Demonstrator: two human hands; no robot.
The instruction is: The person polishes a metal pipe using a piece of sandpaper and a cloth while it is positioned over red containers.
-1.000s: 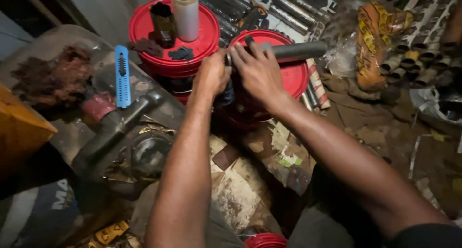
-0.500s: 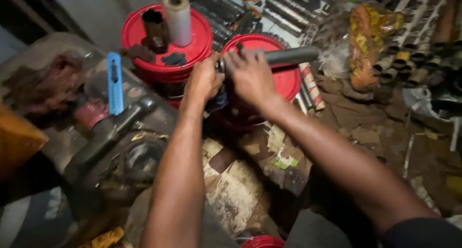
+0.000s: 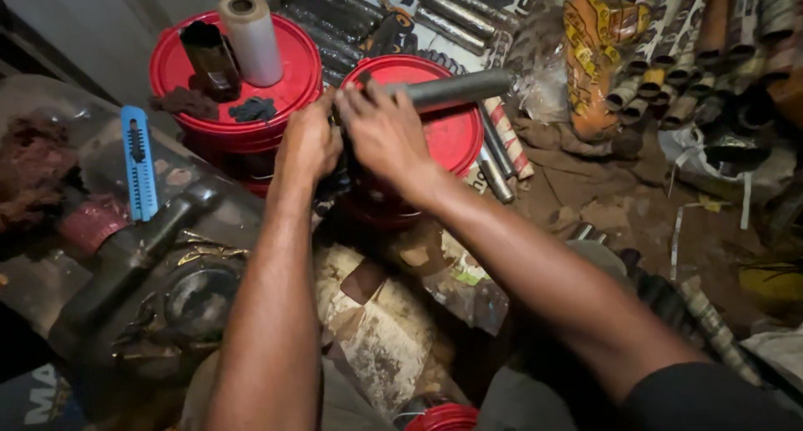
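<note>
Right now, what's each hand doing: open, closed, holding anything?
Left hand: closed at the near end of the grey tube; exact grip hidden.
Right hand: closed on the tube's near end, over the red lid.

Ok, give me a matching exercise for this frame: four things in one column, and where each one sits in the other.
Things:
1. grey tube
2. blue utility knife
3. roll of clear film
4. cardboard tubes

Places:
A. upright on the left red bucket lid
B. stacked at upper right
C. on the dark machine at left
D. held across the right red bucket lid

Pairs: 1-D, 2-C, 3-A, 4-B
</note>
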